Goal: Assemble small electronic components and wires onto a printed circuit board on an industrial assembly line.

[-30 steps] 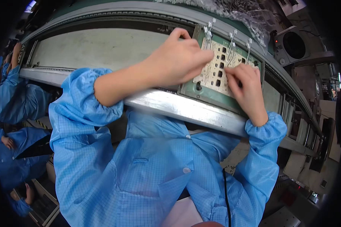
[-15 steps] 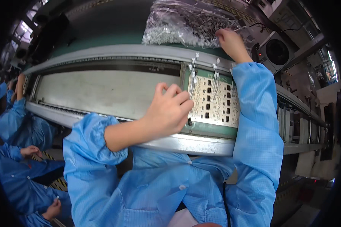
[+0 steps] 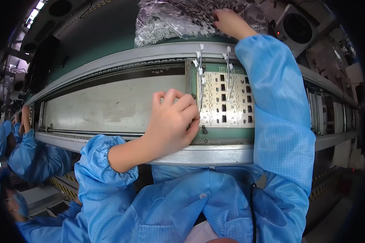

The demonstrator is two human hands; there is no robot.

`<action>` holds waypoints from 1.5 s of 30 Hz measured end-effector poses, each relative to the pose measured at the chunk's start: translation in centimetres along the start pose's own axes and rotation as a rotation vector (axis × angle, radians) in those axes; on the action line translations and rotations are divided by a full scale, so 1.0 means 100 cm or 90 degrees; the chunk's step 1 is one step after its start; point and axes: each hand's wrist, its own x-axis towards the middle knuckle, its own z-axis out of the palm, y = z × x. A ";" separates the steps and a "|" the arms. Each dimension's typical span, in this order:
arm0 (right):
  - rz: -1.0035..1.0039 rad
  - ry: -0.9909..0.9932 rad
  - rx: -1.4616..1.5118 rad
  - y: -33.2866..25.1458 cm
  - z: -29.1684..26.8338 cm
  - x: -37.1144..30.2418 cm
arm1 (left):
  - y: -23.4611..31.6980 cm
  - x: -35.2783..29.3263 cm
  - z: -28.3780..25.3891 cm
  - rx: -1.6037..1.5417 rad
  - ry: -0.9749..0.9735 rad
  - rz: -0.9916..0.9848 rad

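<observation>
From the clear bag (image 3: 160, 10) beyond the circuit board (image 3: 232, 117), white-plugged leads (image 3: 152, 35) are best teased singly by the curled right hand (image 3: 231, 23), the half-closed left hand (image 3: 173, 119) being held at the board's left edge, both grips' contents indiscernible.

The right sleeve (image 3: 278, 93) hides part of the circuit board (image 3: 234, 108).

Circuit board (image 3: 233, 110) on conveyor (image 3: 109, 107), bag of wires (image 3: 174, 21) behind
</observation>
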 end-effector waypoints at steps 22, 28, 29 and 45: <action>0.187 -0.268 0.037 -0.028 -0.061 -0.014 | -0.001 0.004 -0.005 -0.023 -0.043 -0.025; 0.145 -0.005 0.107 -0.007 -0.034 0.001 | -0.014 -0.007 0.004 0.008 0.003 -0.019; 0.131 0.088 0.126 0.019 -0.029 -0.006 | -0.013 -0.006 0.007 0.019 -0.012 -0.005; 0.218 0.038 0.379 0.232 0.012 -0.021 | -0.012 -0.010 0.028 0.057 0.101 0.055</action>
